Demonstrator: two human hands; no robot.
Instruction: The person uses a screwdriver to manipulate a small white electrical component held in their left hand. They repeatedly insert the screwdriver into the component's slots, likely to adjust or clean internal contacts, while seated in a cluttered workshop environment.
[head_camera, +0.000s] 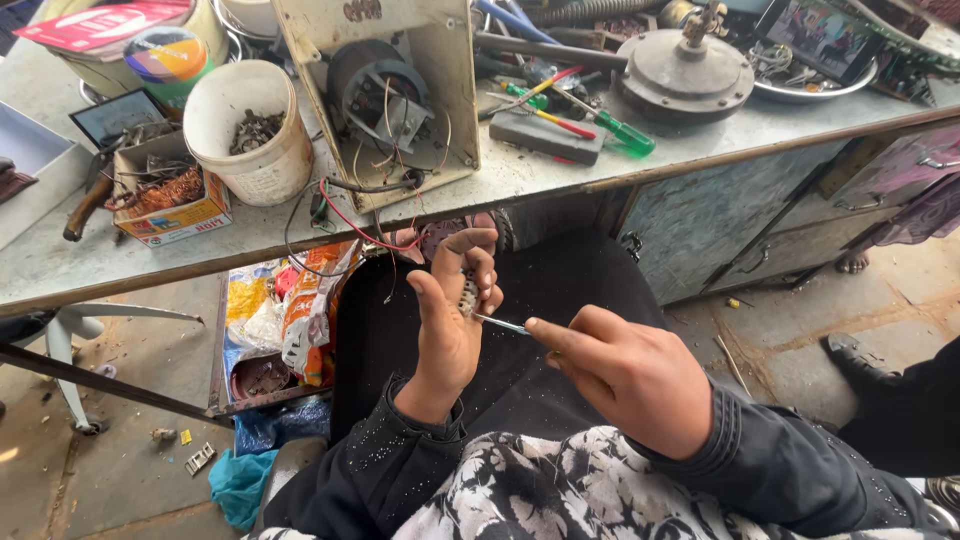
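My left hand (452, 318) is raised palm-up over my lap and grips a small pale ridged electrical part (467, 296) between fingers and palm. My right hand (625, 372) is closed around a thin metal screwdriver (501, 323), whose tip touches that small part. Red and black wires (352, 226) hang from an open cream appliance casing (385, 90) lying on the bench just above my hands; its dark round motor and loose wiring are exposed.
The grey workbench (520, 175) holds a white tub of scraps (255, 130), a cardboard box of copper wire (170, 195), green and red screwdrivers (600, 125), a round metal motor housing (685, 75) and a steel dish. Bags lie under the bench. A person's foot (855, 262) is at right.
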